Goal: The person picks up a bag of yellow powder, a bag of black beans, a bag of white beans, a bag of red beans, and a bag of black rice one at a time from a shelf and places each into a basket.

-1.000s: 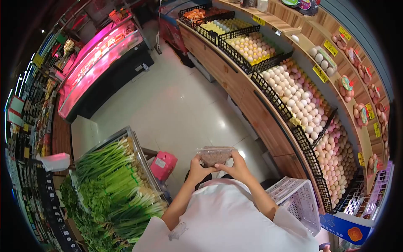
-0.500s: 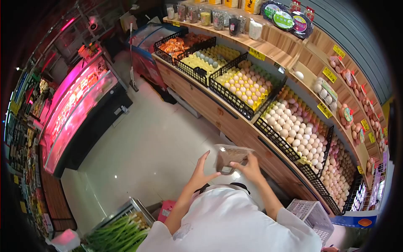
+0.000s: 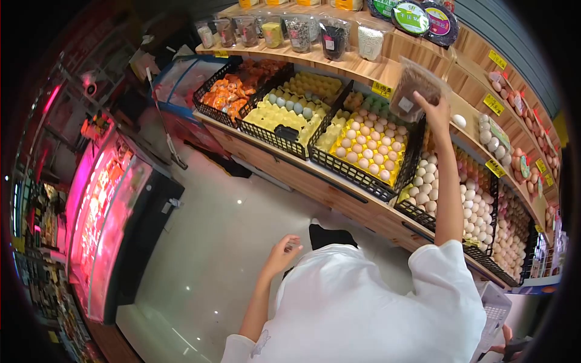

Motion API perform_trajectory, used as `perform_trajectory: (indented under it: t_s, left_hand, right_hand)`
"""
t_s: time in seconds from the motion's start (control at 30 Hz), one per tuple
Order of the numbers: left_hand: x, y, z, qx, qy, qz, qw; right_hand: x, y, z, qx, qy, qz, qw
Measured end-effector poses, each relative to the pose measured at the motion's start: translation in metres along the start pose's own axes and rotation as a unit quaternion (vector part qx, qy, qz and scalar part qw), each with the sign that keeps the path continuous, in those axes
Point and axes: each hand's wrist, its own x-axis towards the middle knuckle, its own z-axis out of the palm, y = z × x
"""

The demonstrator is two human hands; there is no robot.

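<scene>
My right hand (image 3: pixel 437 115) grips the edge of a clear plastic bag (image 3: pixel 414 91) with brown contents and a small white label. The bag is upright in front of the wooden shelf (image 3: pixel 363 71), above the crate of eggs on yellow trays (image 3: pixel 369 145). To its left on the shelf stand a bag of white contents (image 3: pixel 370 42) and a bag of dark contents (image 3: pixel 334 40). My left hand (image 3: pixel 284 251) hangs over the floor beside my white shirt, its fingers loosely curled and apart, holding nothing.
Black crates hold orange-wrapped items (image 3: pixel 227 94), egg trays (image 3: pixel 284 112) and white eggs (image 3: pixel 426 187). Round packages (image 3: pixel 411 18) stand on the upper shelf. A pink-lit display case (image 3: pixel 100 224) is at the left. Part of another person's hand (image 3: pixel 503 339) shows at the lower right.
My right hand has carried the bag up and right to the shelf. My left hand has come off the bag and dropped lower. The view has moved nearer the shelves.
</scene>
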Motion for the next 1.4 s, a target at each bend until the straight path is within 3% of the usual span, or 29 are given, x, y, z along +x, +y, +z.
perform_trajectory:
  t_s: [0.07, 0.13, 0.27, 0.4, 0.47, 0.57, 0.7, 0.83, 0.93, 0.97, 1.13, 1.2, 1.3, 1.33, 1.4]
  left_hand:
    - [0.043, -0.022, -0.025, 0.049, 0.022, -0.008, 0.999]
    - [0.077, -0.082, -0.054, 0.104, 0.050, -0.011, 0.993]
    - [0.092, -0.160, -0.118, 0.228, 0.048, -0.098, 0.968]
    - [0.064, -0.196, -0.159, 0.144, 0.086, -0.279, 0.945]
    - [0.052, -0.250, -0.173, 0.115, 0.078, -0.344, 0.929]
    - [0.061, -0.273, -0.199, 0.103, 0.049, -0.388, 0.914]
    - [0.112, -0.272, -0.238, 0.118, -0.010, -0.351, 0.929]
    - [0.194, -0.246, -0.307, 0.148, -0.062, -0.276, 0.948]
    - [0.268, -0.199, -0.352, 0.158, -0.083, -0.232, 0.956]
    - [0.296, -0.226, -0.364, 0.128, -0.073, -0.212, 0.966]
    - [0.378, -0.220, -0.382, 0.108, -0.183, -0.210, 0.954]
    - [0.388, -0.216, -0.361, 0.115, -0.254, -0.229, 0.933]
    - [0.387, -0.233, -0.330, 0.153, -0.355, -0.254, 0.887]
    - [0.391, -0.236, -0.318, 0.172, -0.382, -0.250, 0.873]
    - [0.404, -0.239, -0.288, 0.205, -0.423, -0.228, 0.853]
  right_hand:
    - [0.047, 0.018, 0.026, -0.004, 0.001, -0.019, 1.000]
    - [0.072, 0.030, 0.043, 0.004, 0.002, -0.014, 1.000]
    - [0.129, 0.055, 0.085, 0.006, -0.022, 0.019, 1.000]
    - [0.151, 0.060, 0.115, -0.010, -0.040, 0.049, 0.998]
    - [0.168, 0.074, 0.131, 0.027, -0.044, 0.049, 0.997]
    - [0.180, 0.077, 0.148, -0.014, -0.036, 0.062, 0.997]
    - [0.181, 0.066, 0.163, -0.020, -0.045, 0.122, 0.991]
    - [0.162, 0.050, 0.179, 0.058, -0.009, 0.147, 0.987]
    - [0.134, 0.082, 0.196, -0.066, 0.163, 0.046, 0.983]
    - [0.115, 0.071, 0.193, -0.119, 0.184, 0.044, 0.975]
    - [-0.063, 0.009, 0.199, -0.260, 0.342, 0.105, 0.897]
    - [-0.165, 0.014, 0.210, -0.256, 0.398, 0.198, 0.858]
    - [-0.337, 0.020, 0.238, -0.218, 0.317, 0.421, 0.822]
    - [-0.386, 0.018, 0.250, -0.262, 0.215, 0.496, 0.799]
    - [-0.464, 0.013, 0.279, -0.219, 0.073, 0.628, 0.743]
